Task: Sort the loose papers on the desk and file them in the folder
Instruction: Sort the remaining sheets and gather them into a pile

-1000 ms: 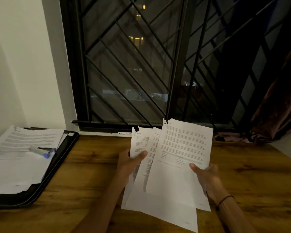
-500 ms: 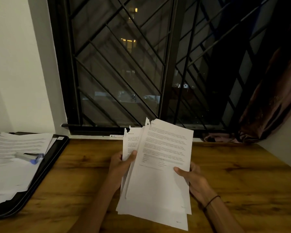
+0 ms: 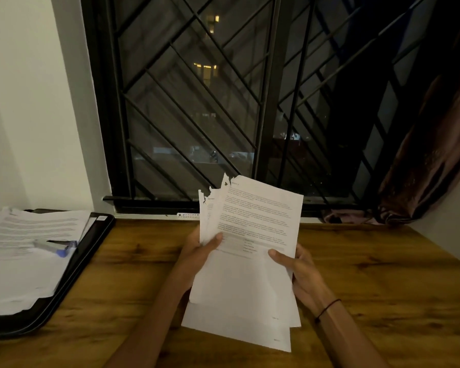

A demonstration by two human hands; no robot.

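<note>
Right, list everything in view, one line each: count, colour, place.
held papers: several sheets, white, torn top corners, above desk centre
folder: one, black, open, desk's left edge
filed papers: a stack, white, on the folder
stapler: one, grey and blue, on the filed papers
desk: one, brown wood
window grille: one, black, behind desk
curtain: one, dark, right of window
left hand: grips papers' left edge
right hand: grips papers' right edge, black band at wrist
</note>
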